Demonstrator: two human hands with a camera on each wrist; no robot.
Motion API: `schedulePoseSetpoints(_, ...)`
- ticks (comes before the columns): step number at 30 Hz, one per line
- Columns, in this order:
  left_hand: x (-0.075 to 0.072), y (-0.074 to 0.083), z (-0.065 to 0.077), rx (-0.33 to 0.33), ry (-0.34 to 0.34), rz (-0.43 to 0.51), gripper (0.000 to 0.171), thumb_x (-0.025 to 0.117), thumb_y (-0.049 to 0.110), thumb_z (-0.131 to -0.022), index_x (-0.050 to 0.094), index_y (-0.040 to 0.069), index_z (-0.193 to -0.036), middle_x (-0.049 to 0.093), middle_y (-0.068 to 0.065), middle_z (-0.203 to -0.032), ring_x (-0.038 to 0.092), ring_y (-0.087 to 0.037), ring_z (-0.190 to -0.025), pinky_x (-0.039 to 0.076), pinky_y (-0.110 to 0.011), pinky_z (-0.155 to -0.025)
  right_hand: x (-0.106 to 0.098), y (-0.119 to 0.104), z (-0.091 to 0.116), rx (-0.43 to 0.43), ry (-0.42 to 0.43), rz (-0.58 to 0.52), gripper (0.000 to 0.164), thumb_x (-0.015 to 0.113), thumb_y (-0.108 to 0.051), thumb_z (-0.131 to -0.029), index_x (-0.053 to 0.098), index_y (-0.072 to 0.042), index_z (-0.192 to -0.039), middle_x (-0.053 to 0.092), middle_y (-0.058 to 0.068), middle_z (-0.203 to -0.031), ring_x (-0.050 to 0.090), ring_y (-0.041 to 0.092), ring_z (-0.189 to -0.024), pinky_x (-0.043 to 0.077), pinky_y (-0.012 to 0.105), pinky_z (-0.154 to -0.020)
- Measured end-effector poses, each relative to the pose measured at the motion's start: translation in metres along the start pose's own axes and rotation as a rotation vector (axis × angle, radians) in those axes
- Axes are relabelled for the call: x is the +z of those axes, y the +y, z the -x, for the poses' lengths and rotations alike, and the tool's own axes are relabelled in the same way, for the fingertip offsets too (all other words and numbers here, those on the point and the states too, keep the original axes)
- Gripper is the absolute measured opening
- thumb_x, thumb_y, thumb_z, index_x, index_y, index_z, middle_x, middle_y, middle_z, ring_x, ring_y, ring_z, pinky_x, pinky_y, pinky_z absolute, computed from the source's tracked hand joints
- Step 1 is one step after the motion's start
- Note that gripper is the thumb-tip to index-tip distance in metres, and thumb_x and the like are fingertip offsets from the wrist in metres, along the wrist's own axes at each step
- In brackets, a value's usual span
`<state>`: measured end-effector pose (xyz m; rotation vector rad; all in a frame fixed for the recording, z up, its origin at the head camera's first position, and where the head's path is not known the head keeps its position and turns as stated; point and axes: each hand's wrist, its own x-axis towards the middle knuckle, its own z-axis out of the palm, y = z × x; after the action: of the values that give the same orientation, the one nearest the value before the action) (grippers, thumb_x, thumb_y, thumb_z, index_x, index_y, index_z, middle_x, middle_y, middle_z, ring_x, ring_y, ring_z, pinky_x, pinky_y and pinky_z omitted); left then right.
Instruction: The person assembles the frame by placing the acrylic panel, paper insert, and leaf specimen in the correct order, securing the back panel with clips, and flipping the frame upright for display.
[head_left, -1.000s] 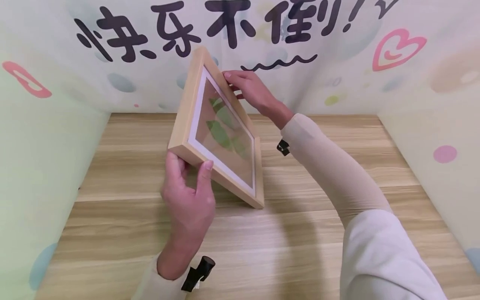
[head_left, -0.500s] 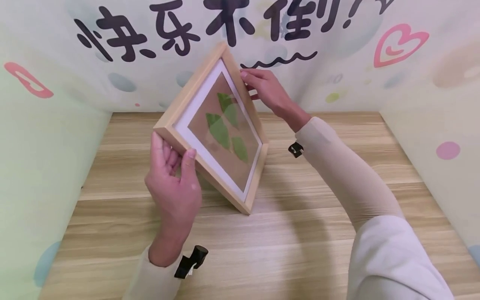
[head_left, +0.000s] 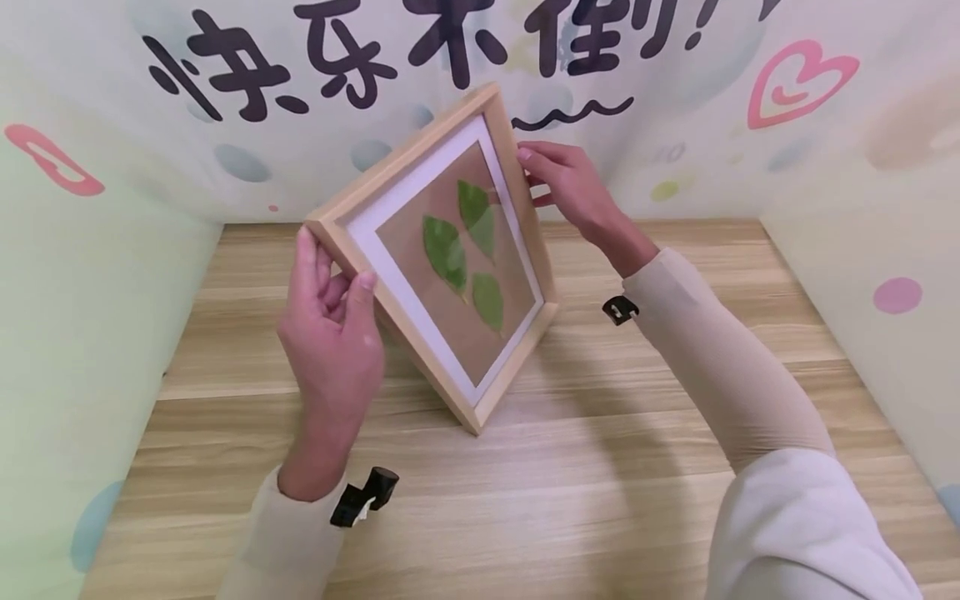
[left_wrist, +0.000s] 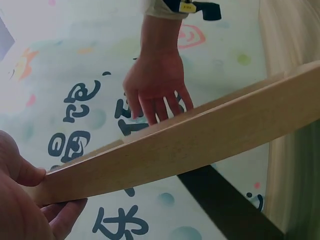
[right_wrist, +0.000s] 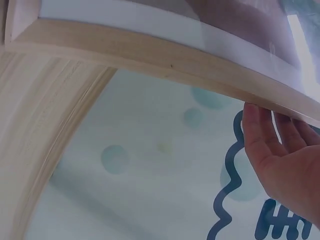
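A light wooden picture frame (head_left: 517, 350), with a white mat and several green leaves (head_left: 444, 250) on brown backing, stands tilted with its lower corner on the wooden table. My left hand (head_left: 333, 342) pinches its left corner, thumb on the near side and fingers behind. My right hand (head_left: 573, 192) touches the right side near the top with extended fingertips (right_wrist: 252, 112); some fingertips are hidden behind the edge. In the left wrist view, a dark strip (left_wrist: 225, 200) slants out from behind the frame, probably its back support.
The wood-grain table (head_left: 465, 508) lies under the frame. A printed backdrop (head_left: 675, 167) with dark characters rises close behind it, and pale side walls (head_left: 82, 292) close in left and right. A black wrist camera (head_left: 363, 497) sits on the left cuff.
The picture frame has turned so that its leaf side faces me more. My left hand has moved up and left with its corner; my right hand has shifted right along with its edge.
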<state>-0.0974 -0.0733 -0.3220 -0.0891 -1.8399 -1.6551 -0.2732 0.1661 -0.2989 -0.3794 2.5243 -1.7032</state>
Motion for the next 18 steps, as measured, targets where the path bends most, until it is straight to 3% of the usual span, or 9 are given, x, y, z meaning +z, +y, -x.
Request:
schedulePoseSetpoints(11, -0.010, -0.001, -0.030, -0.022, -0.106, -0.067, 0.059, 0.054, -0.008, -0.093, 0.037, 0.005, -0.148, 0.052, -0.004, -0.142, 0.061, -0.017, -0.117, 0.050, -0.027, -0.093, -0.011, 0.001, 0.022, -0.015, 0.077, 0.006, 0.042, 0.051, -0.036, -0.100, 0.059, -0.014, -0.135, 0.062, 0.009, -0.125, 0.061, 0.024, -0.103, 0.056, 0.039, -0.084)
schedulePoseSetpoints(18, -0.012, -0.004, -0.049, -0.014, -0.168, -0.102, 0.059, 0.052, -0.011, -0.092, 0.037, 0.005, -0.148, 0.052, -0.006, -0.142, 0.058, -0.015, -0.121, 0.050, -0.027, -0.095, -0.014, 0.002, 0.036, -0.042, 0.137, -0.031, 0.042, 0.053, -0.031, -0.098, 0.060, -0.008, -0.132, 0.062, 0.011, -0.125, 0.061, 0.023, -0.104, 0.058, 0.040, -0.081)
